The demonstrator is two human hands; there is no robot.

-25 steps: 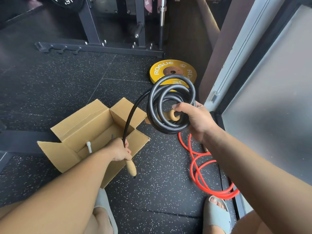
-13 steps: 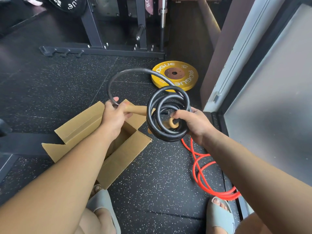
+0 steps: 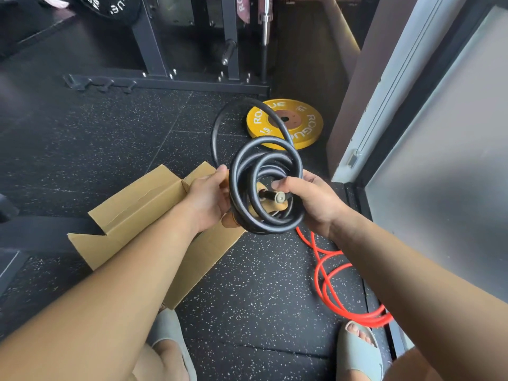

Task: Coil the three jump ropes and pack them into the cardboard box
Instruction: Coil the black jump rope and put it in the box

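Hands point(image 3: 209, 199) point(image 3: 319, 204) close together (fingers point(image 3: 283, 184) curled).

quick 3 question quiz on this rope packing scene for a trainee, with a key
1. True or false: the black jump rope is already in the cardboard box.
2. The orange rope lies: A in the box, B on the floor, C over an arm.
3. Which hands hold the black jump rope?
Key: 1 false; 2 B; 3 both, left hand and right hand.
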